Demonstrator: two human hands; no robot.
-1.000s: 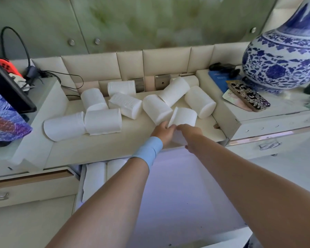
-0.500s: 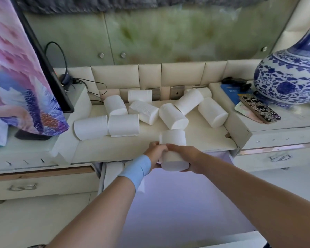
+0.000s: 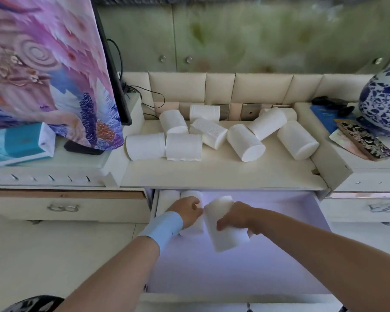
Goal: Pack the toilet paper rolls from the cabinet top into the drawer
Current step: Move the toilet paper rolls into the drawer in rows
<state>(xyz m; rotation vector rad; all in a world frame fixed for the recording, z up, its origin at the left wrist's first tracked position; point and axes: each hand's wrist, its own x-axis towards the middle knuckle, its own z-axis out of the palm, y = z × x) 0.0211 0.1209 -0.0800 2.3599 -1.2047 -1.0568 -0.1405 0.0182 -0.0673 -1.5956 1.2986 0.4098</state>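
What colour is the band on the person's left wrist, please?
Light blue; the wristband shows clearly in the head view.

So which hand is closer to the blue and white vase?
Right. The right hand holds a roll over the drawer, below and left of the vase; the left hand is further left.

White toilet paper rolls on a cream cabinet top, pale lilac drawer, light blue wristband, blue-and-white floral vase, pink-purple feathery cloth.
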